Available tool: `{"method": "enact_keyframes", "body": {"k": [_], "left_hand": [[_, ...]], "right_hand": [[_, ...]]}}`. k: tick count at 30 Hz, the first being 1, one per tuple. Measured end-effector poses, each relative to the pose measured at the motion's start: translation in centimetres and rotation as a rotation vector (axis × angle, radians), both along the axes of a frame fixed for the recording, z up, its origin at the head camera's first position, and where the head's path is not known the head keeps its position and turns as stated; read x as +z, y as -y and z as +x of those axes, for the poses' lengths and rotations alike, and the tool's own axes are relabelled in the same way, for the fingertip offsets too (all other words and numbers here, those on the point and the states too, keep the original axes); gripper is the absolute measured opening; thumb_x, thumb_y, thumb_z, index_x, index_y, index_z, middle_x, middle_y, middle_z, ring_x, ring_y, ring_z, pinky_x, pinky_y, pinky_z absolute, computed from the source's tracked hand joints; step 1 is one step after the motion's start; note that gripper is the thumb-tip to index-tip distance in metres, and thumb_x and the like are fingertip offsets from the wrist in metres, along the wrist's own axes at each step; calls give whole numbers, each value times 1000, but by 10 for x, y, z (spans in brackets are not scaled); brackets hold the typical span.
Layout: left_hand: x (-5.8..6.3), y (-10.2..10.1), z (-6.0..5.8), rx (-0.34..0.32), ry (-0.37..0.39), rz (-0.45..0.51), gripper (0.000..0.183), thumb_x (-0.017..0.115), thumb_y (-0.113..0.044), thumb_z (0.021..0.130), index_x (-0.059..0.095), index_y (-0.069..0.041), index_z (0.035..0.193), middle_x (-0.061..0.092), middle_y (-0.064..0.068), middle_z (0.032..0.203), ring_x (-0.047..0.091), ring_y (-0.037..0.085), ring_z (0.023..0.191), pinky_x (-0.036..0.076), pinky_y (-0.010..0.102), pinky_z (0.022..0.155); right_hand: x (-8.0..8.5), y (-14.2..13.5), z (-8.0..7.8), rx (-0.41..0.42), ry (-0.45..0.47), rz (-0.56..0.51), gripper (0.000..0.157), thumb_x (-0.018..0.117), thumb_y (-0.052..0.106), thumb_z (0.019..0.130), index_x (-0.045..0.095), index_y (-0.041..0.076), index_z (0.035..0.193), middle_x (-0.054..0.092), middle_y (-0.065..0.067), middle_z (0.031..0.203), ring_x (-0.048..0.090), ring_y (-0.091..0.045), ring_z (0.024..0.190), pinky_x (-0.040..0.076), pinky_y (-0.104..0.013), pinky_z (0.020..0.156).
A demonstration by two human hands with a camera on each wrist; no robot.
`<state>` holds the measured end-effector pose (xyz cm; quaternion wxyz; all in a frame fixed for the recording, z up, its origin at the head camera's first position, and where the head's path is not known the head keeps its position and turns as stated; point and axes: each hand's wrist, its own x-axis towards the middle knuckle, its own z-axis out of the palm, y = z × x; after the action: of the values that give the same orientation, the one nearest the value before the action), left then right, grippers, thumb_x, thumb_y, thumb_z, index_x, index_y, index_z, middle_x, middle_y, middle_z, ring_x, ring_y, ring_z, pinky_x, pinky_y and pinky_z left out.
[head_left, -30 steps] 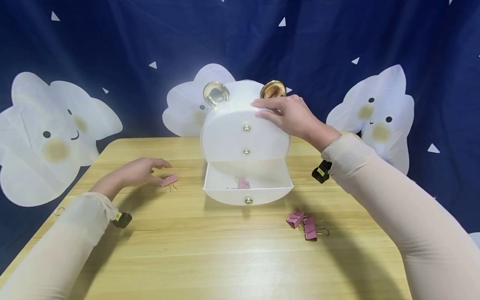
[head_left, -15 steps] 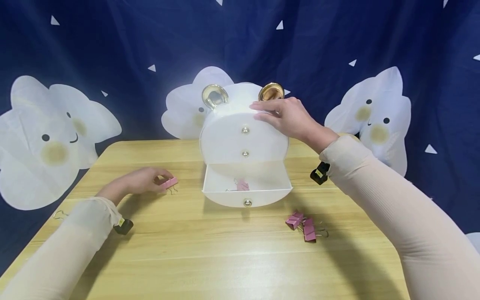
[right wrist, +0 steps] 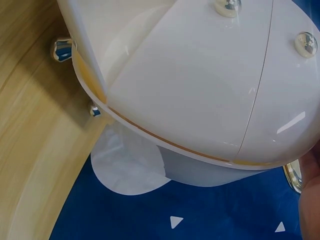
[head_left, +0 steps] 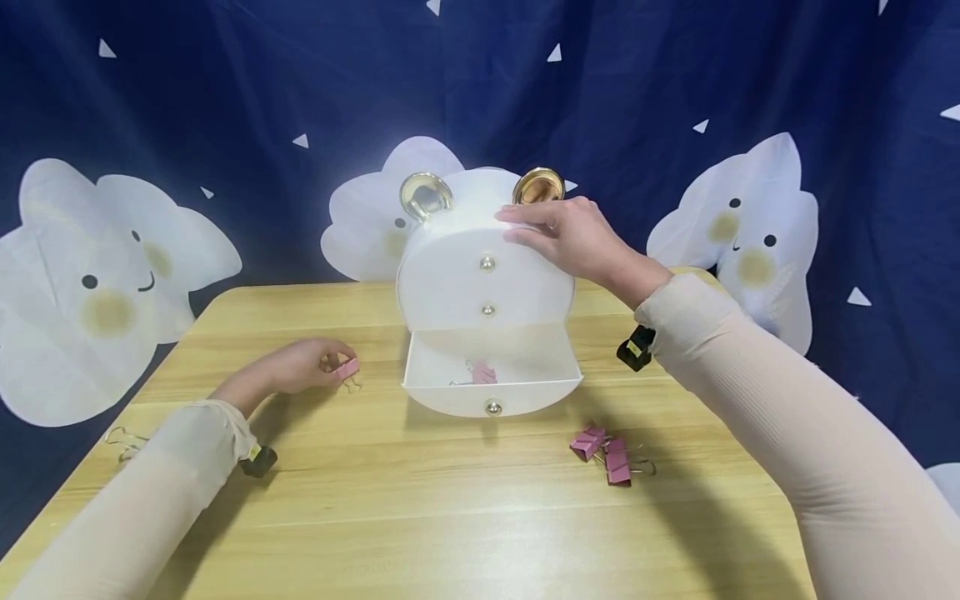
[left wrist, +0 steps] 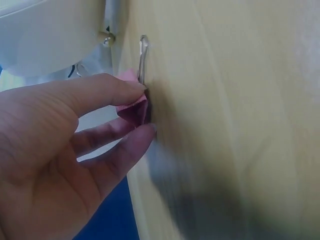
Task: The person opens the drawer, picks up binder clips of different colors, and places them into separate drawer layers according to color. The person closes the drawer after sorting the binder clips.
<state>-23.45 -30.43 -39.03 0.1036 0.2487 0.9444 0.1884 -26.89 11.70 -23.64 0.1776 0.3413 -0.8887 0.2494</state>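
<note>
My left hand (head_left: 303, 367) pinches a pink binder clip (head_left: 347, 368) between thumb and fingers, left of a white box. In the left wrist view the binder clip (left wrist: 132, 111) is low over the wood, its wire handle pointing away. My right hand (head_left: 581, 239) rests on the top right of the white bear-eared drawer box (head_left: 442, 279), fingers fairly straight. At the right wrist view's edge only part of that hand (right wrist: 310, 195) shows. The bottom drawer (head_left: 450, 400) is pulled out, and a pink binder clip (head_left: 483, 372) lies inside it.
Pink binder clips (head_left: 618, 462) lie on the wooden table (head_left: 465, 517) at right front. Wire handles (head_left: 126, 439) show at the left edge, partly behind my sleeve. Gold ears (head_left: 538, 187) top the box. A dark blue curtain (head_left: 495, 75) with clouds hangs behind.
My left hand has closed its fingers on the pink binder clip and shifted slightly right with it. My right hand stays on the box. The head view has tilted a little.
</note>
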Motion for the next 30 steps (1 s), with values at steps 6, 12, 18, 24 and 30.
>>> {"method": "enact_keyframes", "body": {"k": [6, 12, 18, 24, 30], "left_hand": [[7, 0, 4, -9, -26, -13, 38, 71, -14, 86, 62, 3, 119, 68, 5, 93, 65, 25, 89, 53, 46, 80], [22, -6, 8, 0, -118, -13, 32, 72, -18, 88, 68, 1, 113, 69, 2, 92, 65, 23, 89, 53, 45, 82], [43, -16, 11, -7, -189, 25, 27, 72, -11, 88, 69, -1, 113, 68, 1, 91, 65, 19, 85, 54, 41, 77], [65, -33, 14, -29, -225, 41, 27, 71, -7, 88, 70, -4, 115, 70, 2, 97, 66, 19, 87, 54, 40, 76], [84, -52, 17, -77, -221, 56, 26, 74, -10, 88, 71, -9, 114, 70, 1, 102, 66, 19, 88, 56, 39, 77]], "right_hand": [[0, 1, -1, 3, -21, 3, 33, 69, 32, 93, 70, 22, 124, 65, 6, 126, 66, -18, 104, 55, -29, 75], [0, 1, 0, 0, -29, 7, 33, 69, 33, 93, 70, 22, 124, 65, 5, 126, 65, -19, 107, 54, -30, 77], [0, 0, 0, -17, 5, 9, 34, 67, 34, 93, 69, 23, 125, 64, 6, 127, 63, -18, 110, 55, -31, 78], [0, 0, 0, -16, 17, 7, 34, 67, 35, 94, 69, 23, 126, 64, 7, 127, 65, -18, 107, 55, -31, 76], [0, 1, 0, -9, 11, 5, 34, 67, 34, 94, 69, 23, 126, 64, 6, 127, 65, -17, 106, 55, -31, 75]]}}
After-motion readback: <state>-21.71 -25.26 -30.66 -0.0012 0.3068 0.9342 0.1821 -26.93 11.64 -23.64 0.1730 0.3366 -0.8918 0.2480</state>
